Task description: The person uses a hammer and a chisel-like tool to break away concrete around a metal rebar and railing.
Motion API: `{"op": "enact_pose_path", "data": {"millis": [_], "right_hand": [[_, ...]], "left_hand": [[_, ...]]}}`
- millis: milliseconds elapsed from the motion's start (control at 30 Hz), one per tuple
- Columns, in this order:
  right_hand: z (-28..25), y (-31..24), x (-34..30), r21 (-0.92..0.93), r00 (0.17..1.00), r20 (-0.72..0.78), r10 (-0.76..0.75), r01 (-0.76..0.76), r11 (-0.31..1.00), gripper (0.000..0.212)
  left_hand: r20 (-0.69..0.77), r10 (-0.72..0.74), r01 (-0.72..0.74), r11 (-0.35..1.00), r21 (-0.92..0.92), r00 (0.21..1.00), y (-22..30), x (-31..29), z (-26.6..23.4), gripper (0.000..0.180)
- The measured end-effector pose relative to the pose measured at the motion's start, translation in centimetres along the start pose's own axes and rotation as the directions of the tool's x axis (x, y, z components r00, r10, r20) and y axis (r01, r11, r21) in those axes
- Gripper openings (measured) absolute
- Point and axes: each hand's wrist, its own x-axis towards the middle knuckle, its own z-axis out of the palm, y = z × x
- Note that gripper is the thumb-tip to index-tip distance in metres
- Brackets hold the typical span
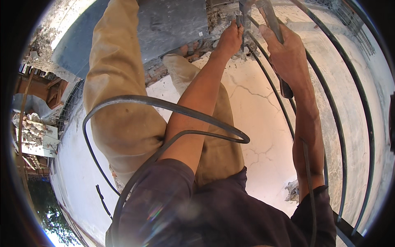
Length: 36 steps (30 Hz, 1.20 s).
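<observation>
My right hand [288,51] is wrapped round the handle of a hammer [270,18]. The handle's butt sticks out below my fist, while the head is partly cut off at the top edge. My left hand [231,38] is closed on a narrow upright metal chisel [242,22], just below and left of the hammer head. Whether hammer and chisel touch is hard to make out. Broken masonry [242,55] lies around the chisel's lower end. A black cable [164,105] loops over my left forearm and across my trousers.
Black metal bars [335,111] curve down along the right, beside my right arm. Below me is a cracked pale wall surface [259,140]. A dark grey sheet [170,31] lies beyond my legs, near exposed brick [158,72]. Rubble and wood [39,131] show far left.
</observation>
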Motion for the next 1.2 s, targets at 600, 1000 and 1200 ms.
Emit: {"op": "enact_pose_path", "data": {"millis": [600, 1000, 1200], "right_hand": [[-3.4, -9.6, -1.2, 0.082, 0.893, -0.236, -0.383, 0.411, 0.908, 0.033], [-4.0, -4.8, -2.0, 0.064, 0.979, -0.061, -0.196, 0.200, 0.978, 0.033], [-4.1, -7.7, 0.9, -0.001, 0.832, -0.228, -0.506, 0.520, 0.854, 0.033]], "left_hand": [[-0.031, 0.009, -0.009, 1.000, -0.003, 0.999, -0.6, 0.5, 0.7, 0.024], [0.123, -0.026, 0.023, 0.999, 0.028, 0.992, 0.8, 0.2, 0.1, 0.050], [-0.064, 0.005, -0.013, 0.992, -0.124, 0.998, -2.3, 0.3, 0.7, 0.050]]}}
